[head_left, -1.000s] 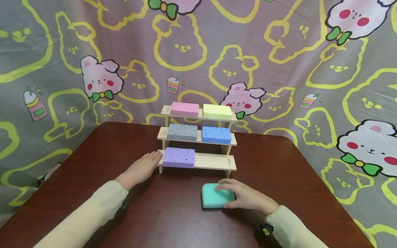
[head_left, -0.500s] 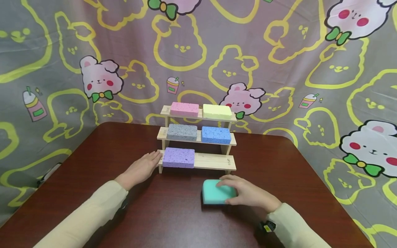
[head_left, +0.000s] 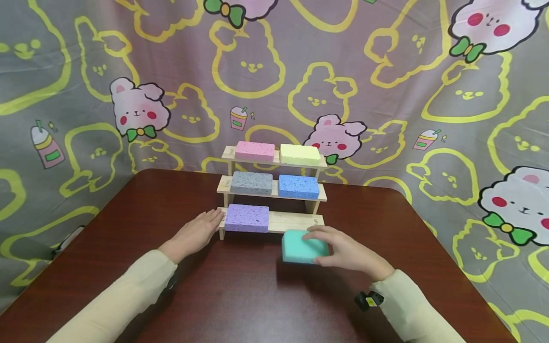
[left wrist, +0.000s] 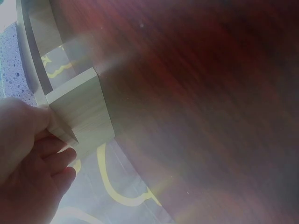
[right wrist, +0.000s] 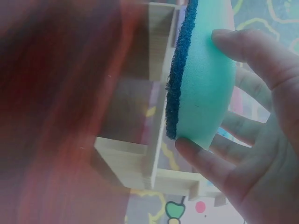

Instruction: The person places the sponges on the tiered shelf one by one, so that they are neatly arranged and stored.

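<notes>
A turquoise sponge (head_left: 303, 247) with a dark scouring layer underneath is held by my right hand (head_left: 349, 252), thumb and fingers round its edges. It hangs above the table, just in front of the lowest shelf's right part. In the right wrist view the sponge (right wrist: 208, 74) shows its dark rough side towards the stand. My left hand (head_left: 195, 236) holds the left end of the lowest shelf of a three-step wooden stand (head_left: 296, 222). The left wrist view shows the thumb and curled fingers at that board's end. Beside them on the shelf lies a purple sponge (head_left: 247, 218).
On the middle shelf sit a grey sponge (head_left: 251, 183) and a blue sponge (head_left: 299, 186). The top shelf bears a pink sponge (head_left: 255, 150) and a yellow sponge (head_left: 299, 154). A patterned curtain (head_left: 266, 57) hangs behind the dark wooden table (head_left: 240, 305).
My right hand has lifted the turquoise sponge off the table and carried it forward towards the lowest shelf. The left hand has stayed in place.
</notes>
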The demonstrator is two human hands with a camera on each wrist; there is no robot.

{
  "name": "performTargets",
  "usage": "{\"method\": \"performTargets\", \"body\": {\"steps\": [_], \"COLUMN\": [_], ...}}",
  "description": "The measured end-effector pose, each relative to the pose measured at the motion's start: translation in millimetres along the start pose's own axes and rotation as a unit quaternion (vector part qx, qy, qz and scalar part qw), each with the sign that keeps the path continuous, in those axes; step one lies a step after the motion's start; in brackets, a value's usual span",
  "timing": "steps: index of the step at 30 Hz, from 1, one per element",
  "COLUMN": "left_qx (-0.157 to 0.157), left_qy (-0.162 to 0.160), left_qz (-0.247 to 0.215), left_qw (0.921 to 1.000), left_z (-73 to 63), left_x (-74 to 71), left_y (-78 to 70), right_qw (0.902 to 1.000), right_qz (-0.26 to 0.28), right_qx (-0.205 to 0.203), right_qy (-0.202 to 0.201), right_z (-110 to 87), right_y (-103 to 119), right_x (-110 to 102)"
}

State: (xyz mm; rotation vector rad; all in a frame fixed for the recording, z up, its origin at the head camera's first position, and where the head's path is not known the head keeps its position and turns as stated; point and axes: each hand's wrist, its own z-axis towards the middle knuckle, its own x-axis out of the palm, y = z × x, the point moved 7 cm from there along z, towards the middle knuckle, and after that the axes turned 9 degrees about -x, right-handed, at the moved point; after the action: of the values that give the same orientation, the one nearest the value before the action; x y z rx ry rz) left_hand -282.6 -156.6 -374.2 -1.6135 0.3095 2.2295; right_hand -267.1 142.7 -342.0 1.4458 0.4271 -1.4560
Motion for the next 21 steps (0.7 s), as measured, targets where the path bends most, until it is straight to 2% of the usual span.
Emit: {"method": "performTargets", "body": {"steps": [10, 21], "left_qx": [0.002, 0.004], "left_qy": [-0.005, -0.01], "left_qz": [0.001, -0.003], "left_qw": [1.0, 0.9999], "left_z": [0.5, -1.0], "left_x": [0.7, -1.7], "left_y": [0.5, -0.9], "right_qw": [0.9994, 0.9991], "right_qz": [0.008, -0.011], "right_qx": [0.027, 0.032], "right_qy": [-0.021, -0.027], "right_z": [13.3, 30.9], "right_y": [-10.2, -25.1], "right_x": [-14.4, -15.1]}}
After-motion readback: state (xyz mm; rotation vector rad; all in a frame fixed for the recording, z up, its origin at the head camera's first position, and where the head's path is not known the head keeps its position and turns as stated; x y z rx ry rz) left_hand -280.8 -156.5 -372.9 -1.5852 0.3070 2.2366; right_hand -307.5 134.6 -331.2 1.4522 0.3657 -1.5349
